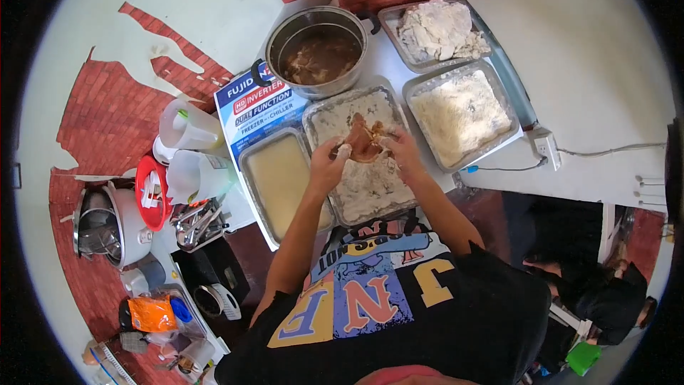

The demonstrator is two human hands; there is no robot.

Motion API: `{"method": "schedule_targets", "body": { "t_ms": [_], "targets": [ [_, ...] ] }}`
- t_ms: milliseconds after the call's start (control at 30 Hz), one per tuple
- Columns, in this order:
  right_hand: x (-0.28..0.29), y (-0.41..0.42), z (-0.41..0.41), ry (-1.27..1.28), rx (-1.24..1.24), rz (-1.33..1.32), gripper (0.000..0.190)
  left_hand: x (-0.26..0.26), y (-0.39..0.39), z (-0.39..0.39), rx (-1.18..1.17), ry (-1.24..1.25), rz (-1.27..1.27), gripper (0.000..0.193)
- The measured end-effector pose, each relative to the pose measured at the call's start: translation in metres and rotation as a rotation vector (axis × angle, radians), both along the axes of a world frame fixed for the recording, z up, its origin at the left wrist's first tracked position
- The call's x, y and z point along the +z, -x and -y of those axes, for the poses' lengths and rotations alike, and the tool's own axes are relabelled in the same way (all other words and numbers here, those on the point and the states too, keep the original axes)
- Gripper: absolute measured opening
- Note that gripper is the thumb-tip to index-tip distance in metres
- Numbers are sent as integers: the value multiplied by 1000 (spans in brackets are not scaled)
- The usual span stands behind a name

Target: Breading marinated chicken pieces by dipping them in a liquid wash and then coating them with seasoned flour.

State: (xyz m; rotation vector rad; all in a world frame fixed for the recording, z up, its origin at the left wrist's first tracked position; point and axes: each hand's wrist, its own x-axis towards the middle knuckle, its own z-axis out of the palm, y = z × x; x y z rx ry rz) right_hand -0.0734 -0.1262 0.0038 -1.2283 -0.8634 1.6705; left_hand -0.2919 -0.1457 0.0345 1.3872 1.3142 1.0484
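Both of my hands grip a brown, wet-looking piece of marinated meat (364, 141) above a metal tray of white flour (368, 192). My left hand (328, 163) pinches its left side, and flour coats the fingertips. On the other side my right hand (401, 152) holds the right edge, fingers also floury. Left of the flour tray is a tray of pale yellowish liquid (283, 176). Behind them stands a metal pot (318, 88) with brown liquid and pieces in it. To the right, another tray holds a heap of pale flour (462, 112).
At the back right, a tray bears floured pieces (438, 29). A power outlet box (546, 149) with cables sits at the right. On the left are plastic pitchers (197, 175), a red basket (151, 192) and metal utensils (200, 227). Another person (604, 299) is at lower right.
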Motion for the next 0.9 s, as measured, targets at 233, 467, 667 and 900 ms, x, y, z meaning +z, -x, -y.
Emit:
{"method": "schedule_targets", "body": {
  "t_ms": [233,467,667,900],
  "targets": [
    [-46,-16,9,-609,27,1049,45,-42,1,18,120,-89,-700,37],
    [-7,7,34,-896,333,1198,48,-49,-35,34,-88,-359,-745,53],
    [-14,12,20,-852,449,1296,39,-61,-35,36,-28,-311,-748,50],
    [-23,6,39,-977,517,1313,36,-59,-27,44,-149,-235,-886,46]
  ]
}}
